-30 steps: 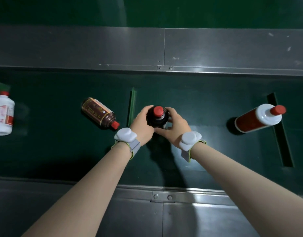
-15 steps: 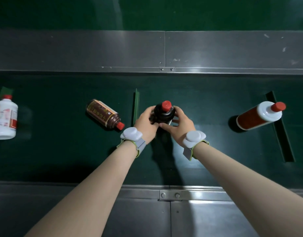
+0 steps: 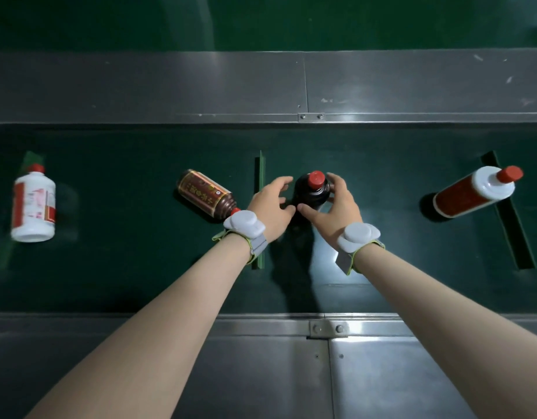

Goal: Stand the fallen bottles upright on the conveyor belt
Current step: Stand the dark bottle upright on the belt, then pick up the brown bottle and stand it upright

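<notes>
A dark bottle (image 3: 310, 197) with a red cap stands upright on the green conveyor belt (image 3: 140, 267), in the middle of it. My right hand (image 3: 337, 207) cups its right side, thumb in front of its base. My left hand (image 3: 268, 204) is just left of it, fingers spread and a little off the glass. A brown labelled bottle (image 3: 204, 191) lies on its side to the left, its red cap next to my left wrist. Further left a white bottle (image 3: 33, 204) lies flat, cap pointing away from me. At the right a red-labelled white-shouldered bottle (image 3: 473, 193) appears to stand.
Grey metal rails run along the far side (image 3: 200, 86) and the near side (image 3: 261, 358) of the belt. Green cross cleats rise from the belt by my left hand (image 3: 260, 170) and at the right (image 3: 509, 213).
My left hand's fingers have spread and come off the dark bottle; the right hand stays on it. The bottles sit further right in the view than before.
</notes>
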Demonstrator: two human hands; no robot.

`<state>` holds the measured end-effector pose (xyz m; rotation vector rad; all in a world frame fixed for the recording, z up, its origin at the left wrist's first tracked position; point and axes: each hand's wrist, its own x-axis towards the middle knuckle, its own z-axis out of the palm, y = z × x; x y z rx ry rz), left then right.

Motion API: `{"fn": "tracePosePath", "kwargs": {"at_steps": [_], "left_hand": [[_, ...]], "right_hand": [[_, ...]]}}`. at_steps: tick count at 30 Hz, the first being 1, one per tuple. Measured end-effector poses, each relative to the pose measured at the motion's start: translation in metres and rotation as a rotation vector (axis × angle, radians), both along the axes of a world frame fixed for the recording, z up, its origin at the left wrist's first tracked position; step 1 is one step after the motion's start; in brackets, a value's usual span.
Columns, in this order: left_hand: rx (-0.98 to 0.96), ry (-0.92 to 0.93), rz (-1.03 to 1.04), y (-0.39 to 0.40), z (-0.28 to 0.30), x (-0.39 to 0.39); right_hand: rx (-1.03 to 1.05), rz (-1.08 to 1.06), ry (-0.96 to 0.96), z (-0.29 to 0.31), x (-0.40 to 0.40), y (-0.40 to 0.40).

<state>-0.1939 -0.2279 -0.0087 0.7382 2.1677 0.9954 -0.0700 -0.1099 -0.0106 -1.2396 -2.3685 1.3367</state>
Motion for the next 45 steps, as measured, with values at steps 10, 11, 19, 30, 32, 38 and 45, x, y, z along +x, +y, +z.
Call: {"fn": "tracePosePath", "kwargs": {"at_steps": [10, 11, 19, 30, 32, 38, 45], "left_hand": [[-0.106, 0.382, -0.047, -0.050, 0.056, -0.003], [-0.111, 0.403, -0.044, -0.058, 0.063, 0.001], [-0.256, 0.505, -0.050, -0.123, 0.092, -0.011], [-0.479, 0.628, -0.296, -0.130, 0.007, -0.085], [-0.501, 0.682, -0.363, -0.124, -0.014, -0.104], [-0.621, 0.894, -0.618, -0.098, -0.056, -0.128], [-0.543, 0.994, -0.712, -0.092, -0.071, -0.151]], "right_hand": [[0.238, 0.094, 0.017, 0.089, 0.001, -0.025], [0.287, 0.108, 0.023, 0.094, 0.006, -0.030], [0.489, 0.255, 0.153, 0.104, 0.005, -0.084], [0.215, 0.276, -0.045, 0.032, -0.022, -0.134], [0.155, 0.211, -0.101, 0.013, -0.035, -0.138], [0.027, 0.037, -0.187, -0.018, -0.052, -0.149], [-0.008, -0.084, -0.199, -0.040, -0.069, -0.170]]}}
